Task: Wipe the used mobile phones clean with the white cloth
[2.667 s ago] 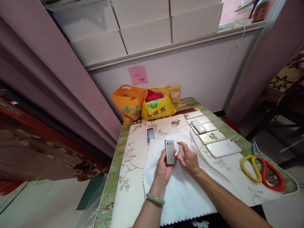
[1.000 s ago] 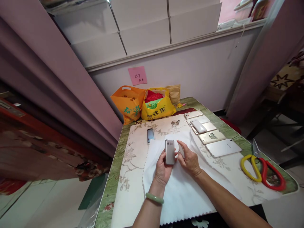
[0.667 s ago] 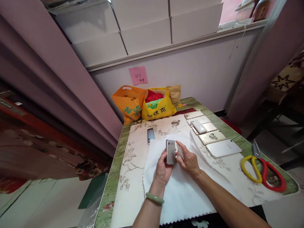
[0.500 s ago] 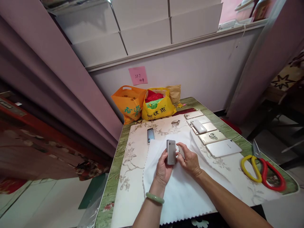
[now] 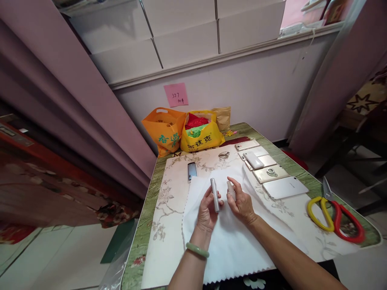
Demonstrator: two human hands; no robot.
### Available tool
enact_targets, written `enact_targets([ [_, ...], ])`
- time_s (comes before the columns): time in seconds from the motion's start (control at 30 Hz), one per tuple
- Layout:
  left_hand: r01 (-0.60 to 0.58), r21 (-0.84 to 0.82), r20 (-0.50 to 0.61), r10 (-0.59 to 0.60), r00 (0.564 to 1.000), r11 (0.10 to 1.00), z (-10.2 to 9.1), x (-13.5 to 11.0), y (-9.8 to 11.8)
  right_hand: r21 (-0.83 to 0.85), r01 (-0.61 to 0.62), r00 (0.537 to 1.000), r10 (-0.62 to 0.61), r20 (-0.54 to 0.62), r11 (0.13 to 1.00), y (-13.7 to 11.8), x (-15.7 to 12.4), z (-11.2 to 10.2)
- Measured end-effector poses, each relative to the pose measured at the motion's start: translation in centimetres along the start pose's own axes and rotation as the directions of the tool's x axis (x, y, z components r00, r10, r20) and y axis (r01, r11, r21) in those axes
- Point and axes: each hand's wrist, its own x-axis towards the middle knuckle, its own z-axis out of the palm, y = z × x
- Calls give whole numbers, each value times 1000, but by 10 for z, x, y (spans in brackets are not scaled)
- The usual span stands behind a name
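My left hand (image 5: 207,210) grips a small silver keypad phone (image 5: 214,195), turned edge-on toward me above a white cloth (image 5: 229,241). My right hand (image 5: 242,203) is closed round a small pale spray bottle (image 5: 230,189), held just right of the phone with a narrow gap between them. A green bangle (image 5: 197,250) sits on my left wrist.
A dark phone (image 5: 191,170) lies beyond the cloth. Several pale smartphones (image 5: 267,173) lie in a row at the right. Scissors with yellow and red handles (image 5: 334,213) rest near the right edge. Orange (image 5: 165,131) and yellow (image 5: 202,136) bags stand at the table's far end.
My left hand has turned the silver phone from face-up to edge-on. My right hand has drawn slightly away from it with the bottle.
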Motion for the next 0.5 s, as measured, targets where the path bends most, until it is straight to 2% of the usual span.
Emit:
enact_targets([
  [0.07, -2, 40, 12, 1, 1000, 999, 0, -1, -1, -11, 36, 999, -36, 23, 999, 1, 0, 0],
  [0.23, 26, -3, -101, -26, 995, 1000, -3, 2, -3, -1, 92, 995, -92, 45, 996, 0, 0, 0],
  [0.33, 34, -9, -92, -35, 995, 999, -5, 5, -4, 0, 102, 993, -101, 63, 995, -1, 0, -1],
  [0.5, -11, 10, -117, 12, 993, 1000, -6, 9, -6, 56, 183, 972, -190, 138, 981, -6, 0, -3],
])
